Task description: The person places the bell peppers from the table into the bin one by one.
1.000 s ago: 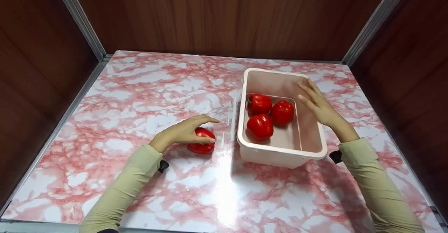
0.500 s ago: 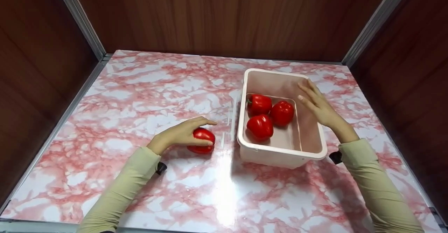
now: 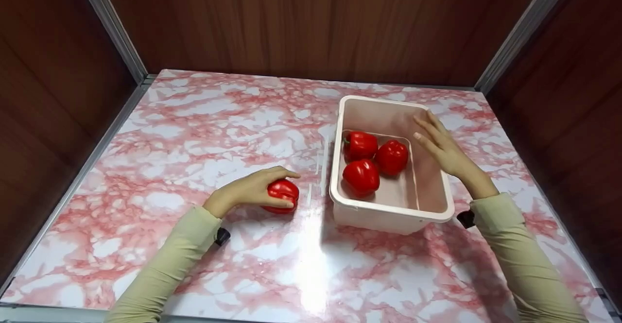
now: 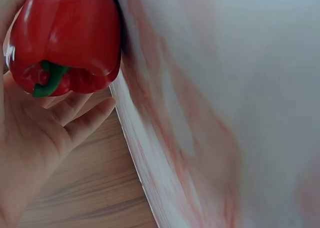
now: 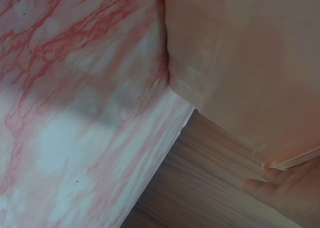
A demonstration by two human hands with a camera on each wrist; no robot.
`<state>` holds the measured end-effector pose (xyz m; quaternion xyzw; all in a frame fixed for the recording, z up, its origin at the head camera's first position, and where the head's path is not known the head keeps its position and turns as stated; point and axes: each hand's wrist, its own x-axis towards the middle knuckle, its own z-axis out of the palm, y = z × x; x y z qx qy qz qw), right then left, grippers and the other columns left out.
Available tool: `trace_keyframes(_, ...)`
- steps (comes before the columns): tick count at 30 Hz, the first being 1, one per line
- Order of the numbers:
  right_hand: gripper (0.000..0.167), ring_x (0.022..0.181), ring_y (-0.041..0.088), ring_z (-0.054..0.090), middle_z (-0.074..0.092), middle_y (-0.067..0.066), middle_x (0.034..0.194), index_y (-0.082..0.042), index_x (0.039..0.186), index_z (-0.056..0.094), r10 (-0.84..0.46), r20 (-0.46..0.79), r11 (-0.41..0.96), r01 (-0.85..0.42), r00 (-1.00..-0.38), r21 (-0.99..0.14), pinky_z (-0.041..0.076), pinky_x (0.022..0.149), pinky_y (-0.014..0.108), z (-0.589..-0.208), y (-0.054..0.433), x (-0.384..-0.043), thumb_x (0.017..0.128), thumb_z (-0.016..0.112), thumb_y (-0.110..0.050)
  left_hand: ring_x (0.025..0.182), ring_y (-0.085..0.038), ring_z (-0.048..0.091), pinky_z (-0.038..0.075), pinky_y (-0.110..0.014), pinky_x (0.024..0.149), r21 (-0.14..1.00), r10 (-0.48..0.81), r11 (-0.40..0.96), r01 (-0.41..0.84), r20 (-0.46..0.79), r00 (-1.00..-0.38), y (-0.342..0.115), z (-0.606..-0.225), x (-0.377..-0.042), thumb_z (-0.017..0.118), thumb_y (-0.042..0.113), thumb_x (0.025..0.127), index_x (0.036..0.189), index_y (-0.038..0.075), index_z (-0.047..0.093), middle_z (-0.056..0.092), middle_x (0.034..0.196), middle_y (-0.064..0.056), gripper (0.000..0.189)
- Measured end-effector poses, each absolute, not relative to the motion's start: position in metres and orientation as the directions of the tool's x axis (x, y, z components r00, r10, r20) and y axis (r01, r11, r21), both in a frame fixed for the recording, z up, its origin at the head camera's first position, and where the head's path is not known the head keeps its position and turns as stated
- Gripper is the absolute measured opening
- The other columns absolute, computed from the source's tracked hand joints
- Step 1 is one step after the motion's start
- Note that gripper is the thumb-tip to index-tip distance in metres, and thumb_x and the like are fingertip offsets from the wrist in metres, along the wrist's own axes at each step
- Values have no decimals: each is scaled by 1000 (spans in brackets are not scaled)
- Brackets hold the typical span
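In the head view my left hand (image 3: 252,189) reaches over a red bell pepper (image 3: 286,193) on the table, thumb on the near side and fingers on the far side. The left wrist view shows that bell pepper (image 4: 70,33) from its green-stem end, nestled against the fingers, its side close to the tabletop. My right hand (image 3: 449,154) holds the right rim of a pale plastic bin (image 3: 388,209), with fingers reaching over its edge. Inside the bin lie three more red bell peppers (image 3: 362,177). The right wrist view shows the bin's outer wall (image 5: 250,63) and a few fingertips at the rim.
A red-and-white marbled table (image 3: 184,119) lies under everything. Dark wood-grain panels (image 3: 291,26) with metal corner posts close it in at the back and sides. Strips of clear tape (image 3: 320,162) run along the table left of the bin.
My left hand has moved slightly down and left, closing around the bell pepper, which has turned a little. My right hand and the bin have stayed in place.
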<state>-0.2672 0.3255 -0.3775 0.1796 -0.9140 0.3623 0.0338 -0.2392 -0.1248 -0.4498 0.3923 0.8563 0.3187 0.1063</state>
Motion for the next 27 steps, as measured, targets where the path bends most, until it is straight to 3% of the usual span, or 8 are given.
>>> trace_keyframes(11, 53, 141, 36, 0, 1, 10, 156, -16, 145, 32, -304, 202, 669, -360, -931, -651, 2, 107, 64, -377, 325, -267, 96, 46, -34, 107, -15, 54, 49, -32, 84, 633, 751, 471, 615, 78, -656, -126, -453, -239, 69, 51, 77, 133, 18, 49, 53, 125, -3, 68)
trace_keyframes(27, 55, 142, 32, 0, 1, 9, 156, -15, 145, 32, -291, 185, 678, -339, -939, -652, 3, 107, 63, -379, 326, -267, 96, 45, -37, 101, -13, 56, 49, -30, 80, 639, 725, 492, 591, 76, -685, -126, -456, -236, 70, 54, 73, 128, 20, 53, 56, 118, 3, 66)
